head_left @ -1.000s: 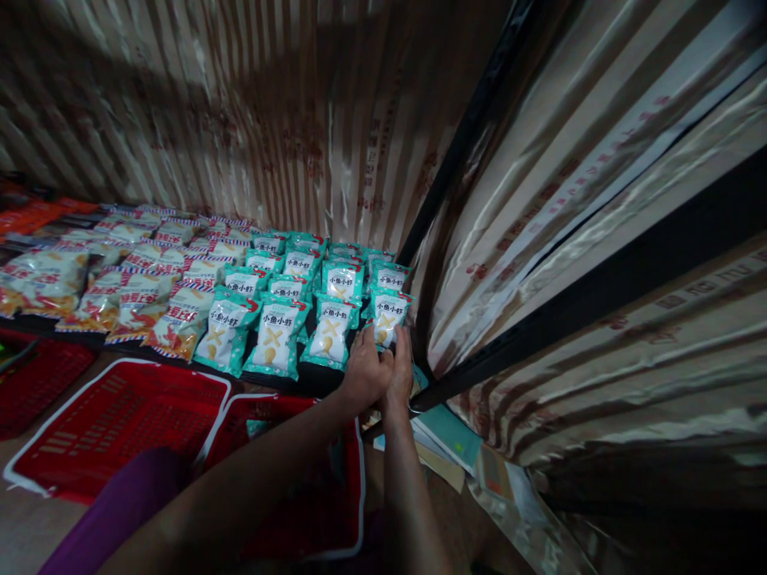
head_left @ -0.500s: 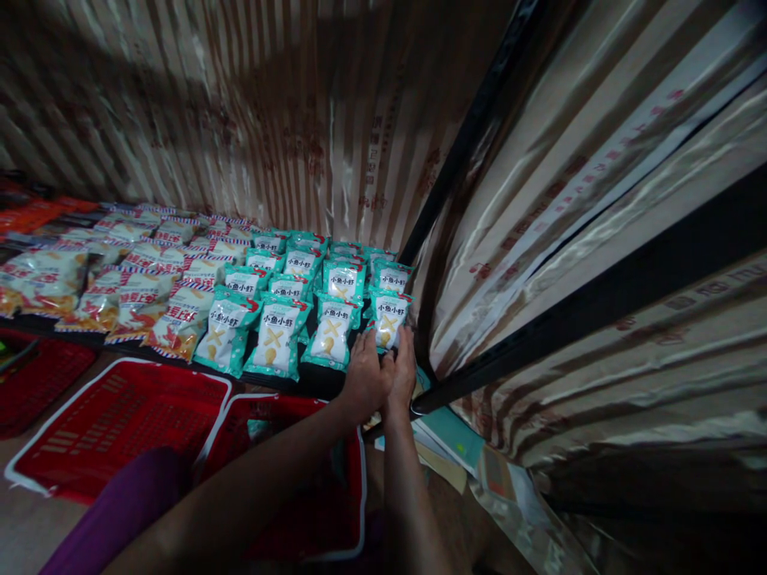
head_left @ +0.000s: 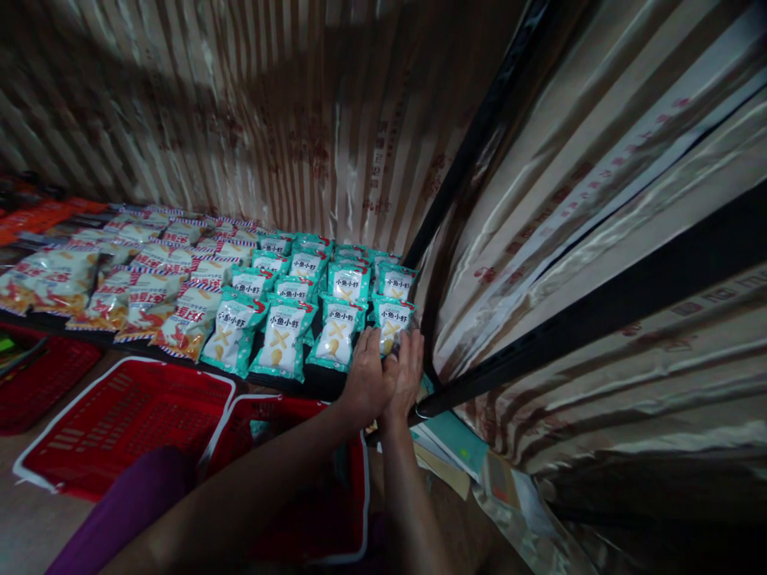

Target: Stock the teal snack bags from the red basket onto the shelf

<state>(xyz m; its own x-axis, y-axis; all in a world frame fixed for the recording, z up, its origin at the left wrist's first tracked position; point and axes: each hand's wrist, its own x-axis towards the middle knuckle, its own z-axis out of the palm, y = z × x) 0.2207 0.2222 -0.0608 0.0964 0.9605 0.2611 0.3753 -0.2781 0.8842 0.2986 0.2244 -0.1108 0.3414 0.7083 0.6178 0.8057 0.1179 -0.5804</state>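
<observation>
At the right end of the front row, a teal-and-white snack bag point(head_left: 394, 317) leans upright on the dark shelf. My left hand point(head_left: 367, 375) cups its lower left side, fingers stretched along the edge. Against its lower right side lies my right hand point(head_left: 406, 369), fingers extended. The two hands meet at the thumbs, holding the bag between them and hiding its bottom. Just left of my left hand stands a matching snack bag point(head_left: 335, 334), with another teal snack bag point(head_left: 284, 336) beyond it. Behind the held bag is one more teal snack bag point(head_left: 396, 281).
White-and-orange snack bags point(head_left: 149, 295) fill the shelf further left. Below its front edge stand a red basket point(head_left: 228, 382) with a white rim and a second red basket point(head_left: 363, 495). A black post point(head_left: 455, 180) and striped curtain point(head_left: 515, 239) bound the right side; papers point(head_left: 459, 439) lie beneath.
The view has shifted slightly, so the shelf appears a little further right. My right hand's fingers are more spread at the bag's side. The bag stays in about the same place.
</observation>
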